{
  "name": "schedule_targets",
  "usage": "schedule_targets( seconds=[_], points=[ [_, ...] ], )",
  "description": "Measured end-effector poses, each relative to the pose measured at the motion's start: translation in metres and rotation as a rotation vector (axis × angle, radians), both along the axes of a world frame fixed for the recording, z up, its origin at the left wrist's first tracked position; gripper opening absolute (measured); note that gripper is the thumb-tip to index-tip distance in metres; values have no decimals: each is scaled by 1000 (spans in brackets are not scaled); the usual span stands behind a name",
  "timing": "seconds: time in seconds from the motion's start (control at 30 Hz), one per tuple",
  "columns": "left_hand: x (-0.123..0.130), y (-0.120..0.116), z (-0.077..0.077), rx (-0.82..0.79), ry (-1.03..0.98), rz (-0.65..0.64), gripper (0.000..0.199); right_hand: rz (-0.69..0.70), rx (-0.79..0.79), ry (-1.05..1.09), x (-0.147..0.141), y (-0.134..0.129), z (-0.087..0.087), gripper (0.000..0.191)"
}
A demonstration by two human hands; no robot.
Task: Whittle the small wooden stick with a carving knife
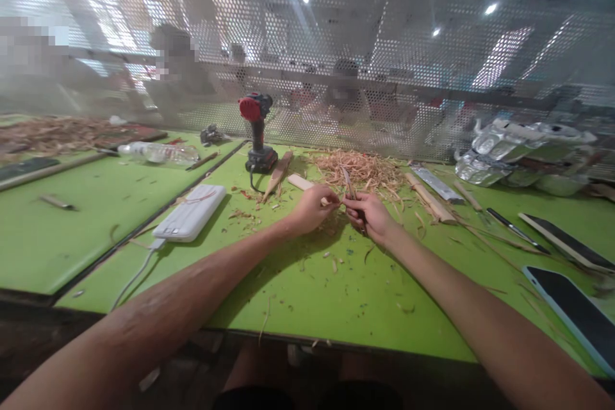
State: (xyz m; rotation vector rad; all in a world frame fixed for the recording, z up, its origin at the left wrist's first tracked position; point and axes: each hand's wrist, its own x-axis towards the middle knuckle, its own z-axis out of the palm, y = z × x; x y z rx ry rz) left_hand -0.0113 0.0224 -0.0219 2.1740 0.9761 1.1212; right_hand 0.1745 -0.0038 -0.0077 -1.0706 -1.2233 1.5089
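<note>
Over the green table, my left hand (314, 208) is closed in a pinch, its fingertips close to my right hand. What it pinches is too small and blurred to make out. My right hand (372, 214) is wrapped round a slim knife (346, 178), whose narrow blade points up and away; part of its handle shows below the fingers. Just behind both hands lies a heap of curled wood shavings (360, 168). A pale flat wood piece (300, 182) rests beyond my left hand, and small chips are scattered beneath.
A red and black cordless drill (259, 131) stands behind, beside a pointed wood piece (278, 176). At left are a white power bank (191, 213) and a plastic bottle (158, 152). Right are a wood stick (430, 198), a pen (516, 229), phones (571, 314) and foil-like bundles (523, 147).
</note>
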Motion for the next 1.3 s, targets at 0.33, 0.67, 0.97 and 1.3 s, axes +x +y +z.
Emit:
schedule_targets(
  seconds=[0.33,0.67,0.97,1.3],
  points=[
    [-2,4,-3,7,-33,-61,6,14,-17,32,1,0,1,27],
    [-1,7,-4,-7,2,-114,9,33,-38,99,2,-3,8,25],
    [2,6,0,-200,-178,-113,8,-38,57,23,4,-2,13,25],
    [-5,9,6,-632,-481,-114,13,-119,249,-260,-1,-3,5,23]
  ],
)
